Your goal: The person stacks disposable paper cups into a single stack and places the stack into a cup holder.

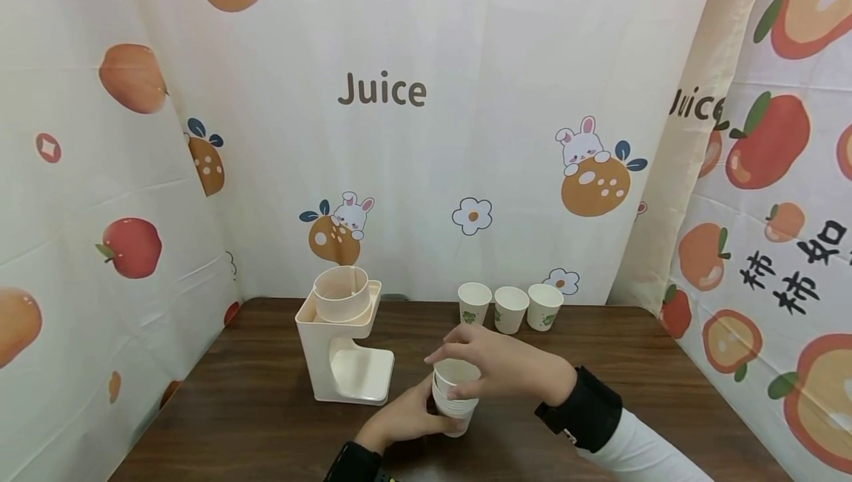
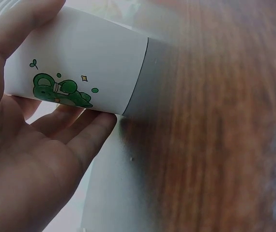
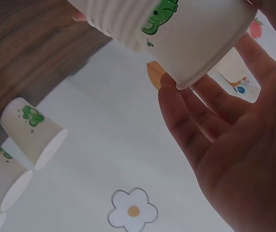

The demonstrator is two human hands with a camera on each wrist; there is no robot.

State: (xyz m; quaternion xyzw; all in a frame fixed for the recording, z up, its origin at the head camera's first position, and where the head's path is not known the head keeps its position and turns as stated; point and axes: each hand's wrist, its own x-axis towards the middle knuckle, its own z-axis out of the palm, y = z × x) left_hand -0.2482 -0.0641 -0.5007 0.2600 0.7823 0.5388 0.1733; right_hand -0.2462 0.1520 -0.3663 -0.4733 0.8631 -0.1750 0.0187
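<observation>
A stack of white paper cups (image 1: pixel 454 409) stands upright near the table's front, its lower part held by my left hand (image 1: pixel 416 414). In the left wrist view, the thumb and fingers wrap the lowest cup (image 2: pixel 94 58), which bears a green cartoon print. My right hand (image 1: pixel 506 365) is over the stack and grips the top cup (image 3: pixel 210 34) near its rim, thumb on one side and fingers on the other. That top cup sits raised above the nested rims (image 3: pixel 121 21) of the others.
A cream-coloured machine (image 1: pixel 316 356) with a round open top stands left of the stack. Three single paper cups (image 1: pixel 511 310) stand in a row at the table's back edge. Fruit-printed curtains (image 1: pixel 506 97) hang behind and beside the brown table (image 1: pixel 233 408).
</observation>
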